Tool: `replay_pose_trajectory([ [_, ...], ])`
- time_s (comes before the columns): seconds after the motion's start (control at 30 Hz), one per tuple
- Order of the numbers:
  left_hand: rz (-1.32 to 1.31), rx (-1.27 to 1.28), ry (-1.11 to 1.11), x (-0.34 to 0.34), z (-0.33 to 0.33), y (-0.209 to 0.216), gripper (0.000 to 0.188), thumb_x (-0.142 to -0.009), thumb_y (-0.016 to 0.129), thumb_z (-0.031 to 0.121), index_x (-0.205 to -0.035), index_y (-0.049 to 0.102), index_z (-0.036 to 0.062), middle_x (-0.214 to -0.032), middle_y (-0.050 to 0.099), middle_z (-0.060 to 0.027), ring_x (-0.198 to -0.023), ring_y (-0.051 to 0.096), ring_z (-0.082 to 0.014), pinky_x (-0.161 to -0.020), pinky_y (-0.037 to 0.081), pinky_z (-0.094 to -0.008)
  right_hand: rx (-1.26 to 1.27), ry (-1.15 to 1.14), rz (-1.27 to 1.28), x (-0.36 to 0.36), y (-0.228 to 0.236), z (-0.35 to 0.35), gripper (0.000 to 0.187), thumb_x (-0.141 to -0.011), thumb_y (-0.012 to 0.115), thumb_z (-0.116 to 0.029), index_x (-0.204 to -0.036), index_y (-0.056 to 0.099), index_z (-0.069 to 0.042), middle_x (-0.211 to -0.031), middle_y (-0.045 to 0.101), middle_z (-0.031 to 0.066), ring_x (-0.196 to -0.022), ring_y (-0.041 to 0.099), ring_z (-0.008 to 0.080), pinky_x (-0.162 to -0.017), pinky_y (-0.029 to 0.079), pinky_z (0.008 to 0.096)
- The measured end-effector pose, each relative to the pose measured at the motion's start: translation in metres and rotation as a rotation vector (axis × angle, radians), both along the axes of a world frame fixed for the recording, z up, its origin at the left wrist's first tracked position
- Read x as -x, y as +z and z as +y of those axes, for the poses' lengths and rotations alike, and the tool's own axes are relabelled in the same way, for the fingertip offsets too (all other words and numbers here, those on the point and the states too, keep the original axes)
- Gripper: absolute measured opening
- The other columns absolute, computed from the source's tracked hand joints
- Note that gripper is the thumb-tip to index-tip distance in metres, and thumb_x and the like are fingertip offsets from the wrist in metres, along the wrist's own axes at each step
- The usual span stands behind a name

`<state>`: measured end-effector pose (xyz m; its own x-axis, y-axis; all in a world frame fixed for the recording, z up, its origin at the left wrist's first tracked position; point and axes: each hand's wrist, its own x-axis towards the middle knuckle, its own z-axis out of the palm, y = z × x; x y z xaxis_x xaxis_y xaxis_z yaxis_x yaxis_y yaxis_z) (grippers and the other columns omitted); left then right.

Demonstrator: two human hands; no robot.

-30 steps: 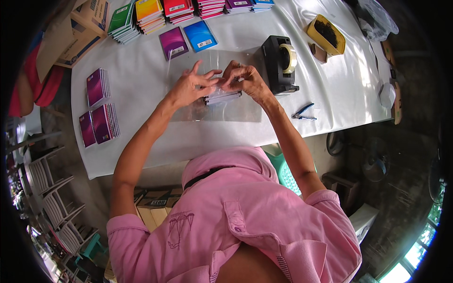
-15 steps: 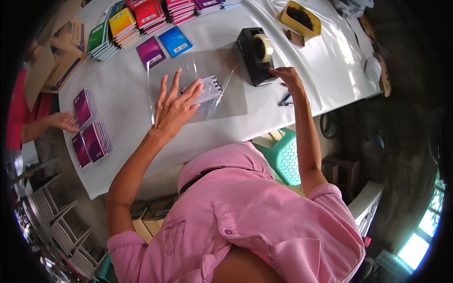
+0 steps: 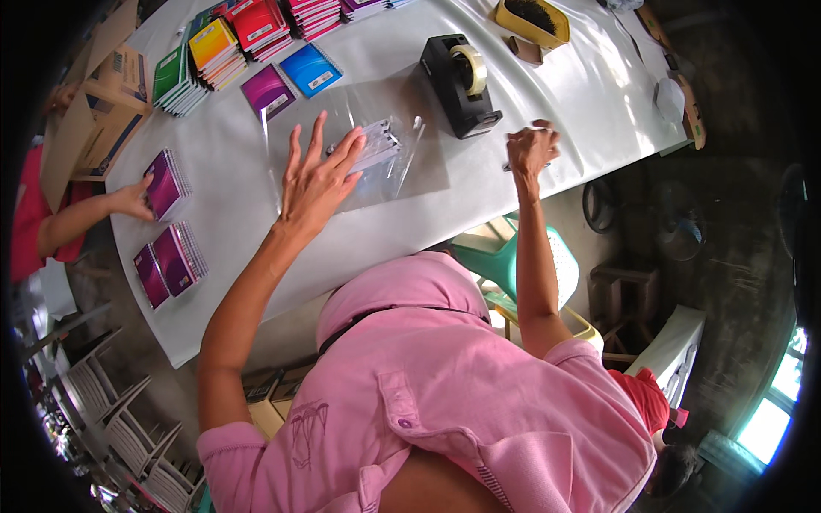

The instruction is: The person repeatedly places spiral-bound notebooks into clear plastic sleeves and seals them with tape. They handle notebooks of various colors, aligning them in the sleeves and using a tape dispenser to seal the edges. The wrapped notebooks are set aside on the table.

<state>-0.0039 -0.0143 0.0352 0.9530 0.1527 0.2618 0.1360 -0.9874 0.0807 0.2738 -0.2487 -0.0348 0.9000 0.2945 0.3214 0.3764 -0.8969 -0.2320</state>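
My left hand [image 3: 315,181] lies with fingers spread on clear plastic film [image 3: 395,181]. Its fingertips touch a small white-edged bundle of spiral-bound pads [image 3: 376,145] under the film. My right hand [image 3: 534,147] hovers near the table's front edge, right of the black tape dispenser [image 3: 453,90] and apart from it. Its fingers are bent and slightly blurred, so whether they hold anything cannot be told. A small dark tool [image 3: 507,168] shows only in part beneath that hand. A roll of clear tape [image 3: 469,70] sits in the dispenser.
Purple [image 3: 268,91] and blue [image 3: 312,70] notebooks lie beyond the film, before several coloured notebook stacks [image 3: 256,27]. At left, a co-worker's hand [image 3: 132,198] grips purple notebooks [image 3: 168,183] beside a cardboard box [image 3: 115,115]. A yellow tub [image 3: 547,36] stands far right; a green stool [image 3: 487,256] is below.
My right hand has left the tape dispenser and moved right and slightly nearer, over the small tool. My left hand stays on the bundle. The co-worker's hand has shifted onto the upper purple notebooks.
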Motion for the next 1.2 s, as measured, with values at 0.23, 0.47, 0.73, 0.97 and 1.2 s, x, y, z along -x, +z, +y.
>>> replay_pose_trajectory([
  [0.23, 0.003, -0.022, 0.012, 0.001, 0.0, -0.011, 0.062, -0.077, 0.072, 0.019, -0.136, 0.051, 0.0148, -0.143, 0.045, 0.0069, -0.138, 0.031, -0.0347, -0.111, 0.021, -0.0576, -0.843, 0.378, 1.357, 0.13, 0.09, 0.076, 0.026, -0.083, 0.072, -0.026, -0.084, 0.069, 0.0, -0.062, 0.046, -0.0063, -0.055, 0.035, 0.0035, -0.051, 0.026, 0.0222],
  [0.47, 0.028, 0.026, 0.029, -0.001, -0.007, -0.004, 0.064, -0.077, 0.072, 0.02, -0.136, 0.05, 0.0143, -0.144, 0.044, 0.0077, -0.137, 0.031, -0.0342, -0.11, 0.023, -0.0574, -0.852, 0.236, 1.299, 0.168, 0.047, 0.081, 0.035, -0.081, 0.075, -0.032, -0.073, 0.067, 0.002, -0.053, 0.044, -0.0024, -0.045, 0.037, 0.0078, -0.042, 0.028, 0.0261],
  [0.73, 0.132, 0.868, 0.219, -0.036, 0.013, -0.005, 0.055, -0.086, 0.067, 0.026, -0.136, 0.05, 0.0141, -0.147, 0.04, -0.009, -0.137, 0.033, -0.0312, -0.111, 0.027, -0.0476, -0.498, 0.448, 0.935, 0.162, 0.033, 0.088, 0.04, -0.09, 0.064, -0.035, -0.078, 0.068, 0.002, -0.053, 0.05, -0.0001, -0.048, 0.045, 0.0084, -0.046, 0.037, 0.0273],
  [0.97, 0.083, 1.075, -0.119, -0.008, 0.011, -0.03, 0.042, -0.092, 0.06, 0.022, -0.132, 0.054, 0.0158, -0.143, 0.045, -0.0104, -0.125, 0.051, -0.0309, -0.108, 0.035, -0.0358, -0.779, 0.434, 1.85, 0.093, -0.011, 0.057, 0.056, -0.097, 0.048, -0.044, -0.113, 0.057, 0.01, -0.09, 0.067, 0.0156, -0.081, 0.067, 0.0248, -0.076, 0.056, 0.0361],
  [1.2, -0.214, 0.719, 0.559, 0.051, 0.003, -0.113, 0.043, -0.093, 0.058, 0.023, -0.135, 0.052, 0.0135, -0.146, 0.043, -0.0078, -0.138, 0.03, -0.0372, -0.109, 0.027, -0.0526, -0.204, 0.529, 1.928, 0.095, 0.033, 0.078, 0.073, -0.079, 0.074, -0.043, -0.126, 0.05, 0.008, -0.118, 0.06, 0.0165, -0.11, 0.057, 0.0259, -0.093, 0.046, 0.0404],
])
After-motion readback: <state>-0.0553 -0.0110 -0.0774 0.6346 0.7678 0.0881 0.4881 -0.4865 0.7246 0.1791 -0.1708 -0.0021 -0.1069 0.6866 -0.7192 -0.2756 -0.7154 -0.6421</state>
